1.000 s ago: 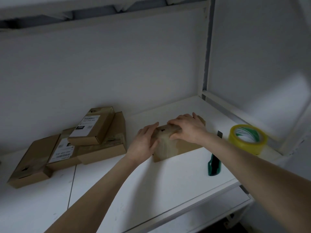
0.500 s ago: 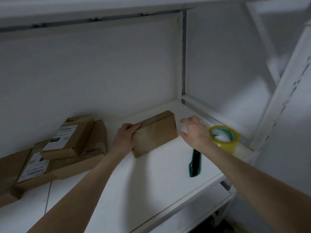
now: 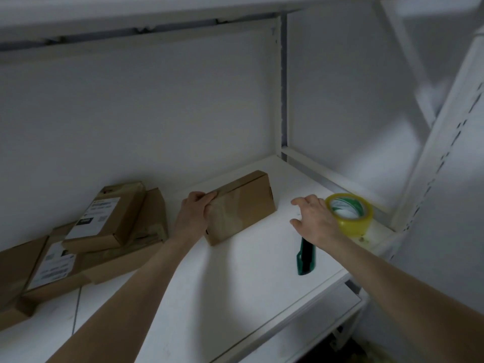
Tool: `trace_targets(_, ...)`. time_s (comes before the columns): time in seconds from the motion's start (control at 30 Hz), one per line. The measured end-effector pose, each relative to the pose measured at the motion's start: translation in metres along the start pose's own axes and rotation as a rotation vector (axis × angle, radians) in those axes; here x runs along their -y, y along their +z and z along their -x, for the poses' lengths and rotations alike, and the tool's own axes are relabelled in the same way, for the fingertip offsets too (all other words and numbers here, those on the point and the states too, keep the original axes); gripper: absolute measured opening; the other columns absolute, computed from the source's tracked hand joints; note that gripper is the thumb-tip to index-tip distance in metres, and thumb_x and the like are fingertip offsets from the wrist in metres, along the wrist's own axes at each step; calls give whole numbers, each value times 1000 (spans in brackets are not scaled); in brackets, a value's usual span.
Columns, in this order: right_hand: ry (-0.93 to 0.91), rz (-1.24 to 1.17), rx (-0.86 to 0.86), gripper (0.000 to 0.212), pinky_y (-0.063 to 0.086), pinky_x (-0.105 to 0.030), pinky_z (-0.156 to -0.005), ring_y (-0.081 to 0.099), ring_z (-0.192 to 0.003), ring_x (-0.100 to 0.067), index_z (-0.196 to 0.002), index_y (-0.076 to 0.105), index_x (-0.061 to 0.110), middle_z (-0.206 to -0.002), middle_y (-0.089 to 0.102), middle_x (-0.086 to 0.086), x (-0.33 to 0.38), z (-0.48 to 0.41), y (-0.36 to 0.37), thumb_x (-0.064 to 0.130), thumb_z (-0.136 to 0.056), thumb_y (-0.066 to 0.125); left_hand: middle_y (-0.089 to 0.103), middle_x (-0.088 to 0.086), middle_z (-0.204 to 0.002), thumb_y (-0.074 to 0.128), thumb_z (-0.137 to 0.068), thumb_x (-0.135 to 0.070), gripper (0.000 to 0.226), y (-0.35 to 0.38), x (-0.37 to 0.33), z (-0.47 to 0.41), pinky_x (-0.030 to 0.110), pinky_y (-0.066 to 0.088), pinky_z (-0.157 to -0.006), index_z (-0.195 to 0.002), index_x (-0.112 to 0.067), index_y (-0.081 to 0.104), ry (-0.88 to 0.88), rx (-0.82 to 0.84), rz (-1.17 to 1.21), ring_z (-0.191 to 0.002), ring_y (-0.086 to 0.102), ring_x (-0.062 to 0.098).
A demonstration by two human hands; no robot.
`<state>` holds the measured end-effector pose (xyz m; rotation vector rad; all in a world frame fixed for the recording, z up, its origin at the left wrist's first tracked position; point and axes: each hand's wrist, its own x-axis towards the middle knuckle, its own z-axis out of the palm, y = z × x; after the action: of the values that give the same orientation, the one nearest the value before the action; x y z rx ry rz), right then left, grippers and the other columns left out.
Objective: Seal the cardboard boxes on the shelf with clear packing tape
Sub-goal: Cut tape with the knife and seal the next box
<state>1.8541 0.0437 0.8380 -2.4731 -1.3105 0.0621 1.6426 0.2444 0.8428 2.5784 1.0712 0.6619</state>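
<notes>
The left hand (image 3: 195,214) holds the left end of the cardboard box (image 3: 243,205), fingers curled over its top edge. The box lies mid-shelf (image 3: 248,271). The right hand (image 3: 315,222) hovers with fingers spread wide, holding nothing, just beside the tape roll (image 3: 352,224) at the far right. A green cutter (image 3: 305,260) lies nearer. Stacked boxes (image 3: 115,218) sit at left.

Five brown cardboard boxes (image 3: 243,205), four of them piled left. One yellowish roll of clear tape (image 3: 353,225) and one green-handled knife (image 3: 305,260), right.
</notes>
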Motion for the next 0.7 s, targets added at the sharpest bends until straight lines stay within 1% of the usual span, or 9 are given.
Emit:
trace_targets(0.1, 16, 13, 17, 49, 32, -31, -105, 36, -126, -24, -142, 39, 24, -136, 42, -7, -2, 2, 2, 32, -96, 54, 46, 13, -132, 44, -98, -10, 40, -1, 1, 0, 29, 35, -100, -135, -20, 54, 6, -9, -3, -118, 46, 31)
trace_targets(0.23, 82, 22, -47, 48, 35, -35, -102, 37, -126, -26, -141, 40, 22, -135, 43, -8, -9, 1, -2, 31, -95, 54, 47, 17, -132, 45, -99, -10, 40, -6, 13, 3, 37, 38, -102, -137, -20, 52, 56, -22, -26, -118, 46, 34)
trace_targets(0.33, 198, 106, -78, 55, 35, -40, -102, 36, -129, -29, -143, 36, 17, -138, 42, -10, -26, 4, -6, 35, -94, 55, 49, 17, -133, 43, -98, -15, 44, -8, 16, 3, 43, 41, -102, -141, -25, 46, 82, -21, -40, -119, 47, 34)
trace_targets(0.4, 247, 201, -42, 61, 33, -42, -106, 36, -131, -30, -142, 34, 13, -141, 42, -12, -39, 6, -6, 42, -93, 56, 49, 17, -134, 46, -96, -15, 50, -8, 12, 4, 45, 43, -100, -144, -26, 41, 85, -23, -50, -121, 47, 36)
trace_targets(0.5, 278, 278, 30, 67, 23, -46, -115, 36, -134, -30, -142, 34, 12, -144, 41, -11, -50, 6, -2, 49, -91, 56, 41, 18, -143, 55, -92, -15, 61, -9, 4, 8, 46, 38, -104, -148, -25, 34, 53, -27, -99, -129, 40, 38)
trace_targets(0.57, 291, 274, 56, 69, 17, -48, -118, 34, -136, -29, -145, 31, 13, -147, 40, -10, -54, 4, 1, 49, -91, 55, 32, 18, -150, 59, -91, -23, 66, -8, -7, 12, 48, 31, -110, -150, -25, 29, 49, -47, -167, -137, 29, 38)
trace_targets(0.63, 300, 275, 77, 66, 14, -47, -119, 35, -137, -28, -146, 33, 14, -146, 42, -10, -57, 4, 2, 46, -92, 54, 26, 16, -154, 62, -89, -30, 71, -7, -20, 15, 49, 23, -114, -150, -25, 26, 79, -51, -270, -143, 20, 36)
trace_targets(0.67, 303, 277, 86, 64, 12, -47, -120, 36, -137, -27, -145, 34, 14, -145, 44, -10, -57, 4, 2, 43, -93, 54, 27, 16, -154, 64, -88, -32, 72, -6, -27, 16, 51, 20, -114, -150, -24, 28, 106, -57, -323, -143, 20, 36)
trace_targets(0.7, 303, 275, 93, 61, 11, -46, -120, 38, -136, -27, -145, 35, 14, -144, 46, -9, -57, 5, 2, 40, -93, 54, 32, 18, -151, 67, -84, -31, 73, -5, -34, 16, 54, 22, -112, -148, -21, 34, 155, -86, -360, -142, 23, 39)
